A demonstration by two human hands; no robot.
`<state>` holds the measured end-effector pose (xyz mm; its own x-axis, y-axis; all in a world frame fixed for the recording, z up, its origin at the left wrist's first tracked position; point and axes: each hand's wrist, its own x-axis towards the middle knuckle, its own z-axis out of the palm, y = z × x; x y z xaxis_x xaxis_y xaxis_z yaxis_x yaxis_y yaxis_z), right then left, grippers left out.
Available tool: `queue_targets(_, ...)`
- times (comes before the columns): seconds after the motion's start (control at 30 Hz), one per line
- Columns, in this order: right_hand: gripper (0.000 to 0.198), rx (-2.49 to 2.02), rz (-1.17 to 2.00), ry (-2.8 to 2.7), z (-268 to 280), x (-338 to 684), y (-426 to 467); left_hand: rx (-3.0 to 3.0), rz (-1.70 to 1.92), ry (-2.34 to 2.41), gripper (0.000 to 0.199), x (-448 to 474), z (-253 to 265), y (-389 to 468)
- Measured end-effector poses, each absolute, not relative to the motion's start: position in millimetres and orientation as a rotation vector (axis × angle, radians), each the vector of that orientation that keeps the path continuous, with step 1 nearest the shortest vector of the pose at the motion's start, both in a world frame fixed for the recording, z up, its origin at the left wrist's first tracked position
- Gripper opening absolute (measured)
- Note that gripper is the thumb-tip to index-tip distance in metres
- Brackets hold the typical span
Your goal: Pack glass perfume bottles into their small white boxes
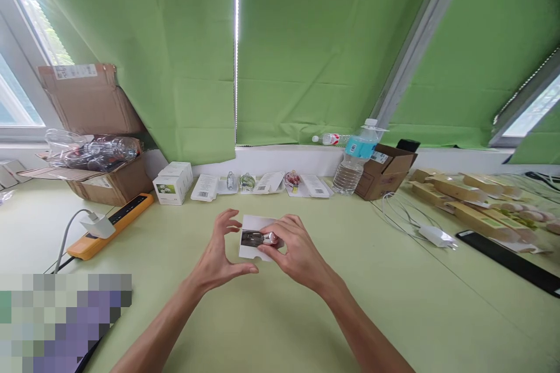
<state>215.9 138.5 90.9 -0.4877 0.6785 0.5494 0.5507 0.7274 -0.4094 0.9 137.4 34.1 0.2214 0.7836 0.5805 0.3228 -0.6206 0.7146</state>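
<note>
A small white card tray (251, 249) lies on the pale green table (280, 315) in front of me, with a small bottle-shaped item (258, 238) lying in its cut-out. My right hand (293, 250) pinches the item's pinkish end with the fingertips. My left hand (221, 250) curls around the tray's left edge, thumb under its near corner and fingers apart above it.
Along the back edge stand a white box (172, 183), several opened white packs with small bottles (262, 182), a water bottle (355, 158) and small cardboard box (385, 170). Left: big carton (98, 128), orange power strip (111, 224). Right: charger (437, 237), wooden boxes (472, 204).
</note>
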Motion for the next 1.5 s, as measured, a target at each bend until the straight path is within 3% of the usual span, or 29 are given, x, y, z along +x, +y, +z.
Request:
queue_targets(0.07,0.012,-0.949,0.255,-2.195,91,217,140,1.995,1.302,1.144,0.110,1,27,142)
queue_targets(0.1,0.011,-0.962,0.265,-2.186,91,218,141,1.973,1.240,1.199,0.104,2,24,143)
queue_targets(0.23,0.011,-0.990,0.283,-2.157,90,220,143,1.978,1.016,1.244,0.048,3,17,150)
queue_targets(0.33,0.011,-1.015,0.318,-2.143,88,221,145,1.875,0.933,1.211,0.030,0,15,155)
queue_targets(0.6,0.015,-1.197,0.550,-2.023,83,225,152,1.474,0.977,1.015,0.040,-8,20,159)
queue_targets(0.87,0.017,-1.101,0.826,-1.949,80,223,153,1.381,0.973,0.995,0.045,-6,22,157)
queue_targets(1.27,0.016,-1.033,0.736,-2.040,80,217,144,1.544,0.972,1.095,0.044,-5,21,161)
queue_targets(1.5,0.019,-1.067,0.656,-2.067,81,216,142,1.577,0.945,1.125,0.030,-5,25,159)
